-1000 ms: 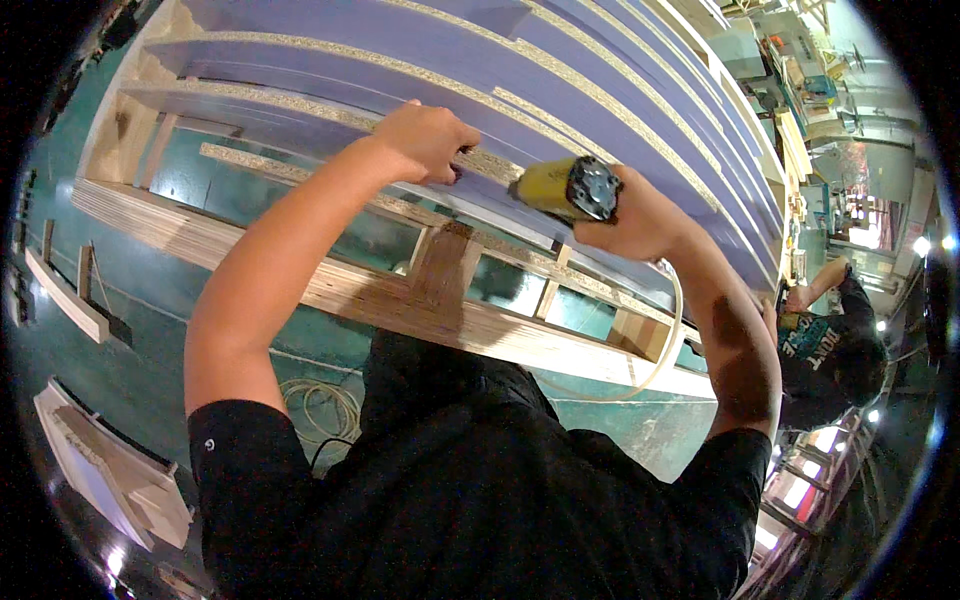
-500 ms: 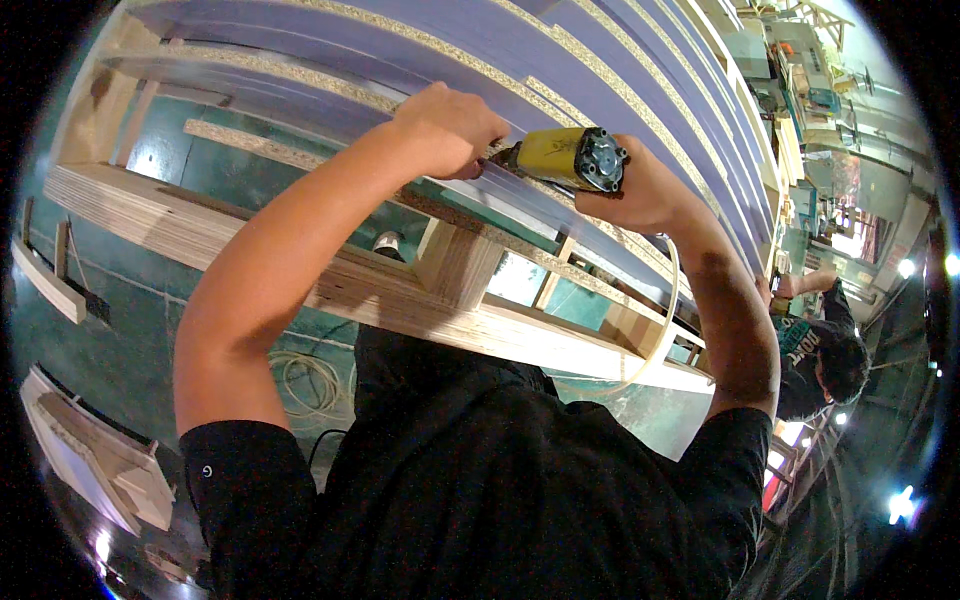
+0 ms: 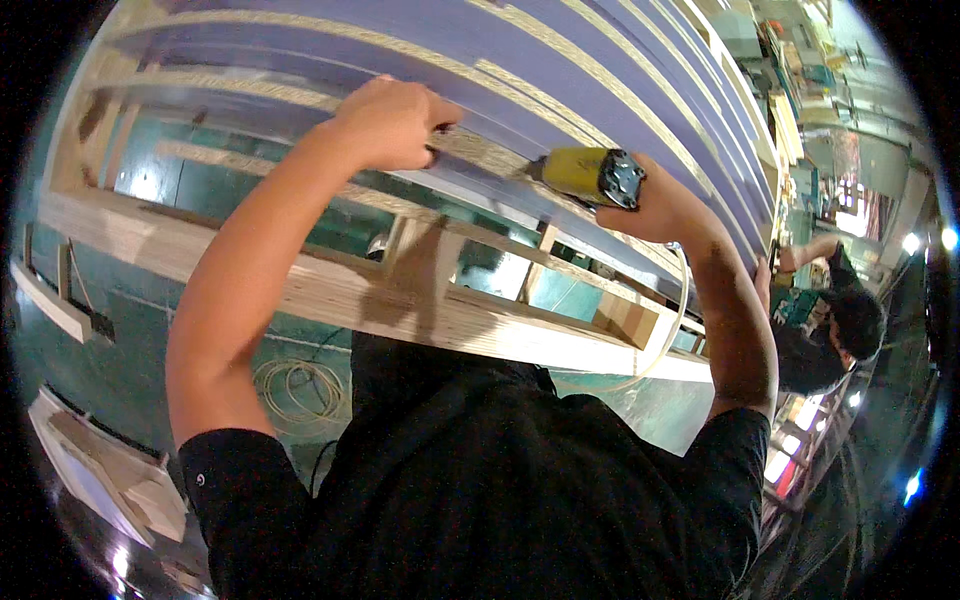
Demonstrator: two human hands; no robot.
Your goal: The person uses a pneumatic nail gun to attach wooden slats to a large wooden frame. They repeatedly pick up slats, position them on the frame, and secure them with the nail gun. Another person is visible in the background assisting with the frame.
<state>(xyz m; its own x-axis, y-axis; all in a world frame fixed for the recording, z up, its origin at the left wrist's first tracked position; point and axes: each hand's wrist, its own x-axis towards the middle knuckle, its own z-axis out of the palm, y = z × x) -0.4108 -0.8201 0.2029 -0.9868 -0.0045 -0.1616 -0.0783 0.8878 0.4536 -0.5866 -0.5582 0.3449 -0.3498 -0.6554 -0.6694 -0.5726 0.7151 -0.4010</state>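
My right hand (image 3: 662, 205) is closed around the grip of a yellow air nail gun (image 3: 578, 173) with a dark end cap. The gun's nose points left, at a particleboard strip (image 3: 485, 152) fixed along a purple-blue panel. A pale air hose (image 3: 682, 295) hangs down from the gun. Left of the gun, my left hand (image 3: 388, 125) closes over the same strip with curled fingers, some of them hidden under the hand. A gap separates the hand from the gun's nose.
A thick wooden beam (image 3: 330, 300) runs across in front of me, with short blocks behind it. More strips line the purple panel (image 3: 420, 70). Coiled hose (image 3: 300, 390) lies on the green floor. Another person (image 3: 825, 330) works at the right.
My left hand has shifted left along the strip, away from the gun. The nail gun and my right hand have moved slightly right and nearer to me.
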